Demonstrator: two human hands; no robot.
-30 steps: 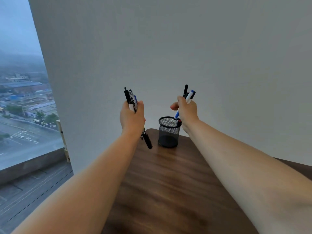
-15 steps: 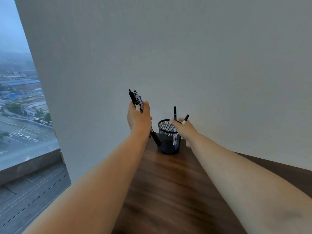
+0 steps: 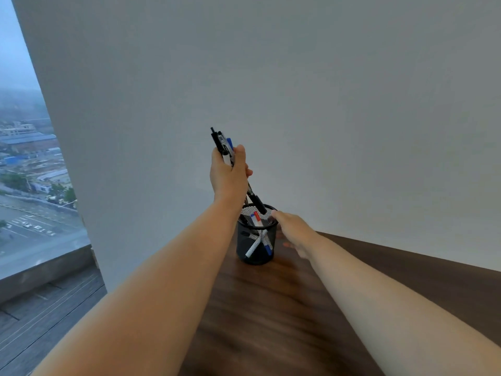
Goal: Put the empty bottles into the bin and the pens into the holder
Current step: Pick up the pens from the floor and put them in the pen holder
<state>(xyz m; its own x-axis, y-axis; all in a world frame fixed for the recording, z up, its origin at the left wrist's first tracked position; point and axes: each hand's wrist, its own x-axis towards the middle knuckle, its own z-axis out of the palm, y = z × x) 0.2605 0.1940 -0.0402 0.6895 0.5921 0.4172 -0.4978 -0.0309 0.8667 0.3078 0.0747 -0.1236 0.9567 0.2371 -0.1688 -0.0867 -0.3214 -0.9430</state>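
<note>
Pens [image 3: 221,142], light, stiff and likely slippery, are being gripped mid-barrel by the left hand [image 3: 229,176] over the holder [image 3: 256,241], the right hand [image 3: 294,232] lying released beside it.

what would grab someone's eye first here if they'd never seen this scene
The left hand, raised mid-view, grips a bundle of pens whose lower tips reach the rim of the black mesh holder on the wooden table. The right hand lies open beside the holder's right side, and white pens with red and blue caps already sit inside. At far left, a window shows a hazy city.
</note>
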